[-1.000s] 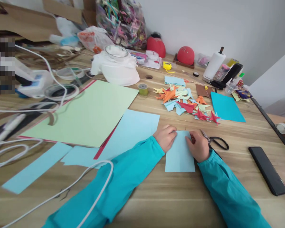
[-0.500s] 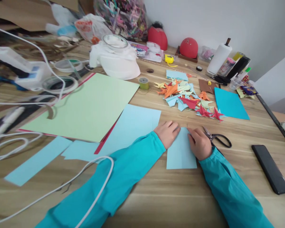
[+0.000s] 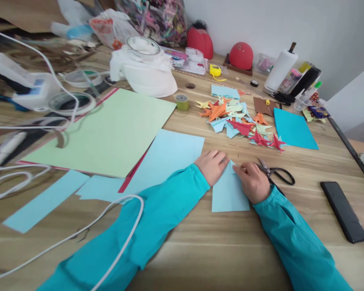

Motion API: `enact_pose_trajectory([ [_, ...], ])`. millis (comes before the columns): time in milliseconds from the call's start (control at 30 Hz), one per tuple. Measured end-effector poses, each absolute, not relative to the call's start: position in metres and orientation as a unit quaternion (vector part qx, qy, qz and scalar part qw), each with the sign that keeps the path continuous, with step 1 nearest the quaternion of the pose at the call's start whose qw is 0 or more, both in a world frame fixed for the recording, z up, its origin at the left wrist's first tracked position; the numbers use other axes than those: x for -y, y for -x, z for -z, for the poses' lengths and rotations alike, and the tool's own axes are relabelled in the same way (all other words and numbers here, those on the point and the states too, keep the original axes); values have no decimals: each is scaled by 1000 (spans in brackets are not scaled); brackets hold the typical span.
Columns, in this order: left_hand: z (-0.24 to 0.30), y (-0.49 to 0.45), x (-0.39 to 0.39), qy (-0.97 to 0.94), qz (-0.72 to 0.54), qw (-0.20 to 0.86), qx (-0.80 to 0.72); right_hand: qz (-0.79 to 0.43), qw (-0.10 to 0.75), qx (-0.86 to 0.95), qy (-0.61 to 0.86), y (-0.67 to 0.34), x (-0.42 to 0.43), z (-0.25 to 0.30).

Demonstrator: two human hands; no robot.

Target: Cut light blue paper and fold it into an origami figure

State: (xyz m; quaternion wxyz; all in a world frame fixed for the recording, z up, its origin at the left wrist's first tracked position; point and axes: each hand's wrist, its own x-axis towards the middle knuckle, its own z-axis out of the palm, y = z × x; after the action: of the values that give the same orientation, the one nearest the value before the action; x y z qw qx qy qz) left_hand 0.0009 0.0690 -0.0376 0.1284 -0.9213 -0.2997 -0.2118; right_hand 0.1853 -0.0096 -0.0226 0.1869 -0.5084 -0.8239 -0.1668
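Observation:
A small light blue sheet of paper lies flat on the table, its top right corner folded inward so that the top comes to a slanted point. My left hand is at the sheet's upper left edge, fingers bent together and holding it down near the tip. At the upper right, my right hand pinches the folded corner between thumb and index finger. Black-handled scissors lie just beyond my right hand, partly hidden by it.
Folded paper cranes are heaped behind my hands, near a bright blue sheet. A large pale green sheet and a light blue sheet lie left. A phone rests right. A white cable crosses my left sleeve.
My right hand has brought the sheet's top right corner inward, and the top now looks pointed. My left hand stays at the upper left edge. The view has shifted slightly.

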Motion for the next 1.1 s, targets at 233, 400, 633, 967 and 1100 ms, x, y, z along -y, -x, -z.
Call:
enact_pose_trajectory([
  [233,37,-1,-69,919,217,123,307,155,165,863,451,-183,8,14],
  [400,36,0,-69,921,222,123,297,148,160,867,448,-183,8,13],
  [633,34,1,-70,922,220,118,297,148,142,873,442,-183,9,13],
  [967,34,1,-69,925,211,108,298,166,133,874,436,-183,9,11],
  [1100,34,1,-69,925,208,106,301,163,135,877,432,-182,9,10],
])
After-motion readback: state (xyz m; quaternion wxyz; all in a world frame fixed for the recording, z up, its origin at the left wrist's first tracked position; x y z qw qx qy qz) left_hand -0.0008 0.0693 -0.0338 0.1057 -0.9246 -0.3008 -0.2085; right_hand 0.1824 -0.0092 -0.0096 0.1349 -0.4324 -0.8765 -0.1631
